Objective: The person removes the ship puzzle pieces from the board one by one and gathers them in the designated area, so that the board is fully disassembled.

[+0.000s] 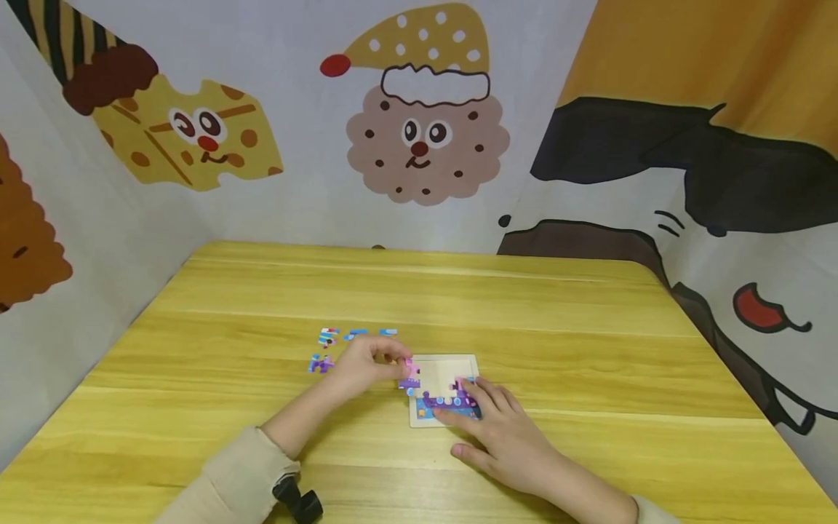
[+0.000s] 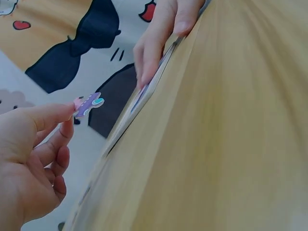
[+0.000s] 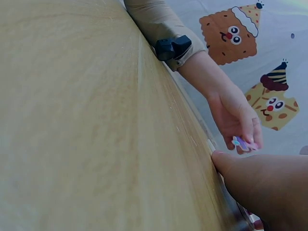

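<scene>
Between thumb and finger, my left hand pinches a pink and purple jigsaw piece above the left edge of a pale puzzle tray. The same piece shows clear of the table in the left wrist view. Several joined pieces, purple and blue, lie along the tray's lower and right parts. My right hand rests on them with its fingers spread; the fingers cover part of those pieces. Bare tray bottom shows in the upper middle.
Several loose jigsaw pieces lie on the wooden table beyond my left hand, among them a purple one and a striped one. A black wrist strap is at my left sleeve. A cartoon-printed cloth hangs behind the table.
</scene>
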